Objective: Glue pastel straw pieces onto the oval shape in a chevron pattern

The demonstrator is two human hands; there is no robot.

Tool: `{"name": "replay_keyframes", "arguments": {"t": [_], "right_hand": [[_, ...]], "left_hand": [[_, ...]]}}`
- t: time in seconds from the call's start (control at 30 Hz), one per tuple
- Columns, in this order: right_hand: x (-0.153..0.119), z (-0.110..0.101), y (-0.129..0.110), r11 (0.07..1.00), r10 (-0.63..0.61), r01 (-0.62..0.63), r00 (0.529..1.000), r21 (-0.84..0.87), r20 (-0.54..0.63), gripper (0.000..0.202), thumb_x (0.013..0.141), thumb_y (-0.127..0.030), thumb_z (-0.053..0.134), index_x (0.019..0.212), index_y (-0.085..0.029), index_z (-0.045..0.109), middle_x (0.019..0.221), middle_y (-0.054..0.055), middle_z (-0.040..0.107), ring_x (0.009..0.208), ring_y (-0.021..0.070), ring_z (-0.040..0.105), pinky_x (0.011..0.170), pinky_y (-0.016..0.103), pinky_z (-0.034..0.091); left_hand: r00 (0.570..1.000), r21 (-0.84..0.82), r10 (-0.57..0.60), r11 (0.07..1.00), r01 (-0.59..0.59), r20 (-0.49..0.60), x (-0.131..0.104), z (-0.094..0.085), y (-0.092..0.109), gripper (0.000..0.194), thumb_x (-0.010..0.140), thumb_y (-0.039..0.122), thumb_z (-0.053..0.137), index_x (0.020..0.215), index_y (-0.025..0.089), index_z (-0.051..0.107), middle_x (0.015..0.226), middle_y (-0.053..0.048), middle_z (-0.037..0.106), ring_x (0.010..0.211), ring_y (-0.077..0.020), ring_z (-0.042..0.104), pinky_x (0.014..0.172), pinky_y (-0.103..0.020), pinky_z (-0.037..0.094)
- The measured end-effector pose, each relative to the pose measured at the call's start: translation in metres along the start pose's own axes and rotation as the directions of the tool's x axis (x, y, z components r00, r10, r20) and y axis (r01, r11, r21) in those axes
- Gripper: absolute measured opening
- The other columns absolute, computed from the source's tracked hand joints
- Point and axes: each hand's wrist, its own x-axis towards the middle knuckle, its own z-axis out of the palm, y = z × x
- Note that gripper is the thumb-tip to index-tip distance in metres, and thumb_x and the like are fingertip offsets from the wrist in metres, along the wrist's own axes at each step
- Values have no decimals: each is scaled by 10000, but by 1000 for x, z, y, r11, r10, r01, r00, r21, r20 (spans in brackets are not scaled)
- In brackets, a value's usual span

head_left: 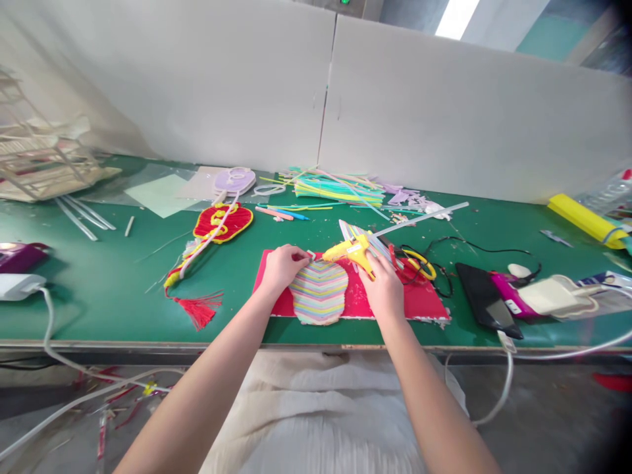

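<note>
My right hand (384,284) is wrapped round a yellow glue gun (348,252), with a long clear glue stick (424,218) poking out of its back. The gun's nozzle points left, over the top edge of a striped pastel panel (320,293) with a zigzag pattern. My left hand (285,266) pinches a small pale strip (311,255) at the panel's upper left, close to the nozzle. Under the panel lies a red board (358,303). More striped material (353,232) shows behind the gun, partly hidden by it.
Left of the board lies a red and yellow fan-like ornament (223,222) with a red tassel (200,309). Bundled coloured strips (340,189) and pens (284,214) lie behind. To the right are a black phone (486,299), a plugged-in charger (557,294) and cables. A wooden model (44,158) stands far left.
</note>
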Motion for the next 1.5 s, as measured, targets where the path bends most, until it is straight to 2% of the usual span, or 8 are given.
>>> {"name": "replay_keyframes", "arguments": {"t": [0.27, 0.7, 1.5], "right_hand": [[-1, -4, -1, 1000, 7, -8, 1000, -23, -23, 361, 876, -258, 523, 1219, -181, 605, 1086, 114, 659, 1001, 246, 627, 766, 322, 531], [-6, -7, 2, 1000, -13, 11, 998, -20, -67, 355, 874, -254, 533, 1210, -172, 614, 1130, 115, 659, 1055, 245, 620, 888, 342, 514], [-10, -8, 8, 995, 101, -101, 991, 4, -86, 358, 846, -226, 544, 1194, -191, 618, 1158, 111, 654, 1038, 235, 630, 853, 335, 530]], "left_hand": [[1000, 1, -3, 1000, 3, -1, 0, 0, 0, 165, 755, 362, 655, 751, 210, 717, 811, -20, 696, 747, -176, 618, 617, -252, 412], [1000, 10, -5, 1000, 4, 5, 0, 0, 0, 169, 761, 364, 664, 759, 204, 718, 812, -20, 693, 729, -167, 607, 607, -252, 395], [1000, 17, -6, 1000, 6, 2, 1, 0, -1, 150, 750, 354, 660, 747, 214, 714, 787, -16, 683, 720, -169, 606, 602, -254, 401]]}}
